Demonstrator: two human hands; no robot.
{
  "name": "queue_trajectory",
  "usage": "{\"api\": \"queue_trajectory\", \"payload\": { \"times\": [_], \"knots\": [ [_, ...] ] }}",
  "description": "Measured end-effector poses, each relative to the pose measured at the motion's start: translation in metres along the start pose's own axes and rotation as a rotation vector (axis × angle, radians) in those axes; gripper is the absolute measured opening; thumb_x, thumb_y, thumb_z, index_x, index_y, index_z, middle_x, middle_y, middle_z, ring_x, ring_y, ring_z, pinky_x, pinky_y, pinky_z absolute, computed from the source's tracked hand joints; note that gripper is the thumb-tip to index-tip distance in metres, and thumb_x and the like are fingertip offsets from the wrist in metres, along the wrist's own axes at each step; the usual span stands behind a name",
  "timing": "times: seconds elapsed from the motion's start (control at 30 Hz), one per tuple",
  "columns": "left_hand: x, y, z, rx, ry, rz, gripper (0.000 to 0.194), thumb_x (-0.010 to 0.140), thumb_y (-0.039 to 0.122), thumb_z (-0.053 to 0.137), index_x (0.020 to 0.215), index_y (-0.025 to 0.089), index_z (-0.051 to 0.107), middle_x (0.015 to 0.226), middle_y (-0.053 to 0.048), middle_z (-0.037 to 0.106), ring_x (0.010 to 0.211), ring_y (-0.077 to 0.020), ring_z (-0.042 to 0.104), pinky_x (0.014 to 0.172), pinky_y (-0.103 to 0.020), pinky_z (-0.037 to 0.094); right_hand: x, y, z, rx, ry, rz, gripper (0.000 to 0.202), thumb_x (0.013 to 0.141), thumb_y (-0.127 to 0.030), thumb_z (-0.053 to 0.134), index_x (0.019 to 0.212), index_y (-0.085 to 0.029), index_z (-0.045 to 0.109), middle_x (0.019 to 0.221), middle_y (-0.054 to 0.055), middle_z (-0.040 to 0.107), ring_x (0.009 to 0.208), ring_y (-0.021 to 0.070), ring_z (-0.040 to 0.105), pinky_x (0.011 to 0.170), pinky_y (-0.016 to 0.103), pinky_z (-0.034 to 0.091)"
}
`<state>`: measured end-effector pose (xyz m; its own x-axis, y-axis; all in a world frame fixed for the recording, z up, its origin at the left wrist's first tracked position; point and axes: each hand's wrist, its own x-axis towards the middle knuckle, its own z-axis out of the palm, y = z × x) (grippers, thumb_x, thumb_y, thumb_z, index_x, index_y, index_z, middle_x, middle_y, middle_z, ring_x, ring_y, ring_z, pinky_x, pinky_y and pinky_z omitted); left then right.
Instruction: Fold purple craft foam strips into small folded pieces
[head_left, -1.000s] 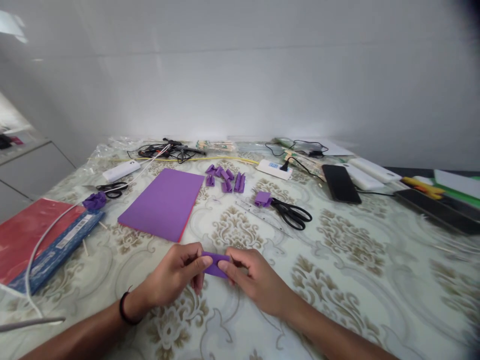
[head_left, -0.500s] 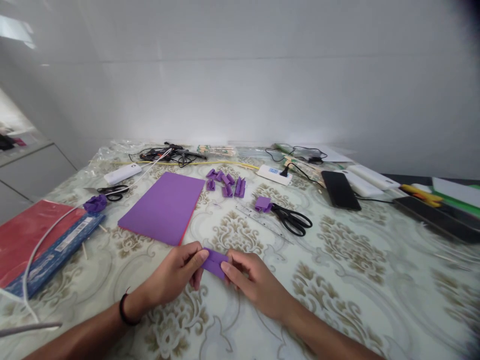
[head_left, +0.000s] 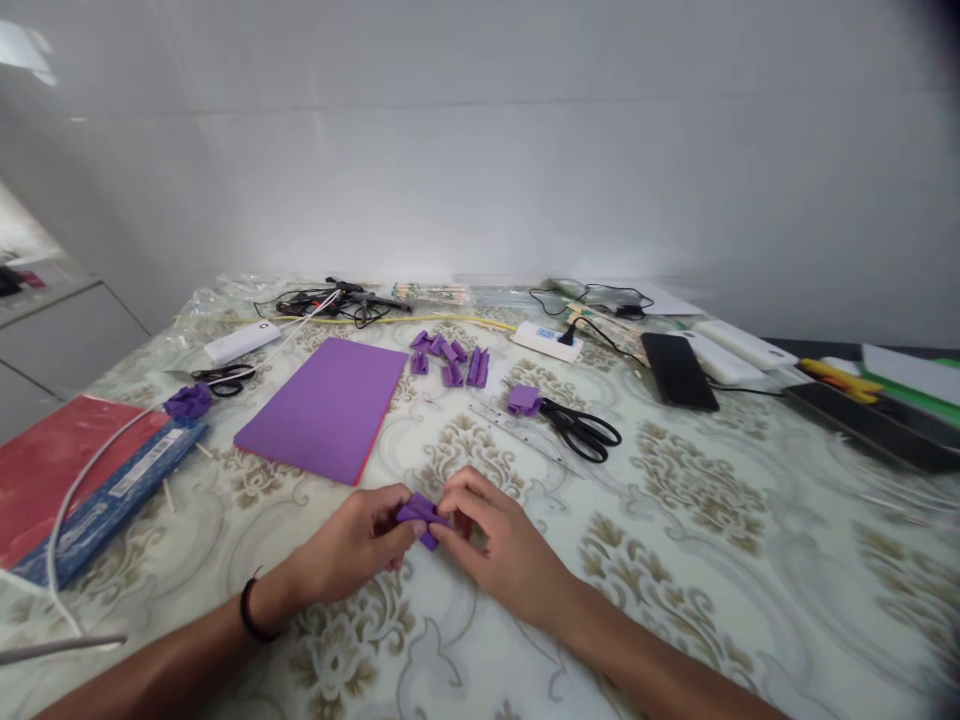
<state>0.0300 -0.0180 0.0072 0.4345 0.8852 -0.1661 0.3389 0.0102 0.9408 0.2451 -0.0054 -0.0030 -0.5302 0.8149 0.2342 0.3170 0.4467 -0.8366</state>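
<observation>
Between my two hands is a small piece of purple paper [head_left: 421,508], partly folded over on itself. My left hand [head_left: 367,535] pinches its left side, thumb on top. My right hand [head_left: 487,535] grips the right side between thumb and fingers. Beyond them lies a stack of purple paper sheets [head_left: 326,408] with a red edge showing beneath. Several folded purple paper pieces [head_left: 450,358] are grouped farther back. Another square purple piece [head_left: 523,400] rests by the tips of black-handled scissors [head_left: 581,428], close to a clear ruler [head_left: 525,438].
At left are a red paper pack [head_left: 75,450], crumpled purple paper [head_left: 187,401], a second pair of scissors [head_left: 225,378] and a white cable. A power strip [head_left: 547,341], a black phone [head_left: 679,371] and white power banks [head_left: 742,345] stand at back right. Tangled black cables [head_left: 337,302] lie behind.
The purple paper in my hands went from a flat strip to a folded, more compact shape. My right hand's fingers have lifted and curled over it. The view shifted slightly.
</observation>
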Motion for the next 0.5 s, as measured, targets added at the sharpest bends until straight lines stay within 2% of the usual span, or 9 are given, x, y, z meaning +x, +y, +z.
{"api": "queue_trajectory", "payload": {
  "times": [0.1, 0.17, 0.23, 0.37, 0.5],
  "knots": [
    [0.001, -0.002, 0.006, -0.017, 0.076, 0.024, 0.014, 0.096, 0.028, 0.057, 0.087, 0.017, 0.058, 0.066, 0.004, 0.053, 0.059, -0.011, 0.049, 0.055, -0.022, 0.038, -0.001, -0.003, 0.005, -0.06, 0.025, 0.034, 0.017, 0.096, -0.023, 0.057, 0.08, -0.022, 0.053, 0.077, 0.0, 0.053, 0.065, 0.0152, 0.052, 0.06, 0.028, 0.042],
    [0.002, -0.005, 0.012, -0.082, 0.161, 0.031, 0.008, 0.094, 0.026, 0.057, 0.095, 0.02, 0.053, 0.07, 0.004, 0.055, 0.06, -0.0112, 0.052, 0.054, -0.021, 0.039, -0.002, -0.004, 0.011, -0.062, 0.024, 0.078, 0.018, 0.096, -0.023, 0.055, 0.078, -0.023, 0.051, 0.07, -0.002, 0.055, 0.062, 0.0152, 0.053, 0.059, 0.028, 0.04],
    [0.002, -0.008, 0.017, -0.122, 0.251, 0.012, 0.016, 0.093, 0.025, 0.059, 0.099, 0.022, 0.044, 0.072, 0.005, 0.059, 0.061, -0.0126, 0.057, 0.055, -0.021, 0.041, -0.002, -0.004, 0.016, -0.045, 0.023, 0.122, 0.017, 0.096, -0.022, 0.054, 0.079, -0.023, 0.049, 0.067, -0.002, 0.057, 0.06, 0.0152, 0.054, 0.058, 0.027, 0.04],
    [0.004, -0.007, 0.019, 0.159, 0.364, 0.075, 0.017, 0.088, 0.022, 0.063, 0.082, 0.021, 0.047, 0.076, 0.001, 0.057, 0.068, -0.0154, 0.056, 0.058, -0.024, 0.043, -0.001, -0.004, 0.021, -0.065, 0.054, 0.164, 0.018, 0.094, -0.023, 0.053, 0.078, -0.023, 0.046, 0.064, -0.003, 0.057, 0.055, 0.0149, 0.053, 0.055, 0.027, 0.038],
    [0.005, -0.003, 0.016, 0.374, 0.394, 0.171, 0.027, 0.09, 0.021, 0.062, 0.067, 0.019, 0.049, 0.081, -0.001, 0.054, 0.072, -0.0158, 0.053, 0.06, -0.026, 0.041, 0.0, -0.002, 0.021, -0.09, 0.078, 0.198, 0.02, 0.093, -0.024, 0.053, 0.075, -0.024, 0.043, 0.062, -0.002, 0.056, 0.053, 0.0147, 0.051, 0.052, 0.027, 0.037]
  ]
}}
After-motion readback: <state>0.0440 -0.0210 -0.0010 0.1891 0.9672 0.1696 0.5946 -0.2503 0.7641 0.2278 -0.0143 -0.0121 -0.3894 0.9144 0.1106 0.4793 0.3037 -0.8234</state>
